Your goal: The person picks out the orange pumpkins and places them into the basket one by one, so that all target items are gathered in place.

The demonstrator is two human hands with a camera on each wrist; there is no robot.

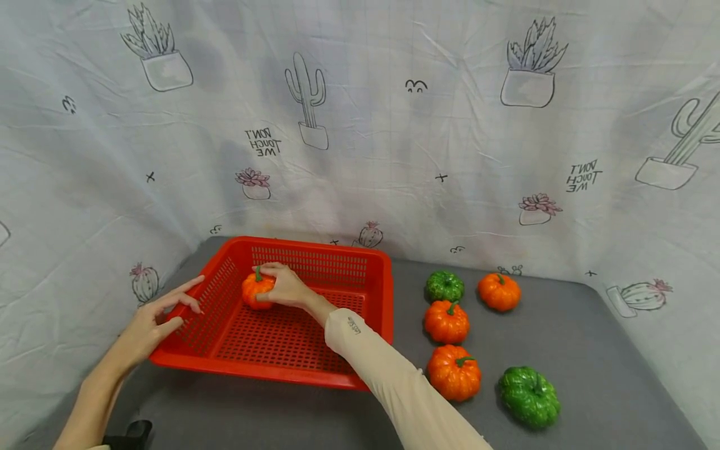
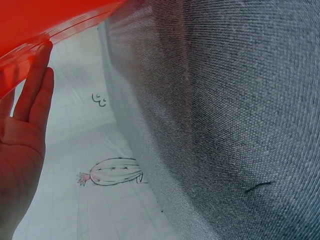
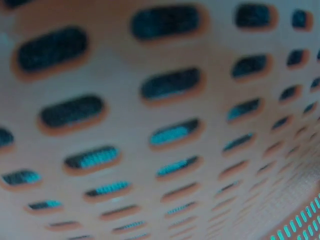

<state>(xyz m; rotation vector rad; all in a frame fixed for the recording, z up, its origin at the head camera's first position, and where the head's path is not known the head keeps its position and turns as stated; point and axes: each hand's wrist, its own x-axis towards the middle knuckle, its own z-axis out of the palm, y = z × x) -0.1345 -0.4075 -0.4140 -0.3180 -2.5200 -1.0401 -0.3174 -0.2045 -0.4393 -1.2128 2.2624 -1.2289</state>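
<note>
My right hand (image 1: 284, 285) is inside the red basket (image 1: 253, 368), and there its thumb and fingers pinch a small orange pumpkin (image 1: 255, 292) with a green stem. This pumpkin is in the left part of the basket, near the left wall; whether its bottom touches the basket floor, I cannot tell. My left hand (image 1: 147, 322) is at the left side of the basket, with the fingers spread and relaxed near the rim. The left wrist view shows two of its fingers rather straight, with the tips against the outer side of the red plastic; how firmly they press, I cannot tell. In the right wrist view only a surface with rows of long holes is seen from very close, and the hand does not appear. To the right of the basket, on the grey table (image 1: 585, 337), five more pumpkins lie. A speckled green pumpkin (image 1: 444, 287) is at the back, with a bright orange pumpkin (image 1: 446, 322) just in front of it, and nearer to me is a large orange pumpkin (image 1: 454, 373). Farther to the right are a back orange pumpkin (image 1: 499, 292) and a glossy green pumpkin (image 1: 529, 397), the second one close to the front. A beige sleeve (image 1: 402, 390) covers my right forearm. Behind the table hangs a white cloth (image 1: 371, 144) with drawn cactuses in pots.
</note>
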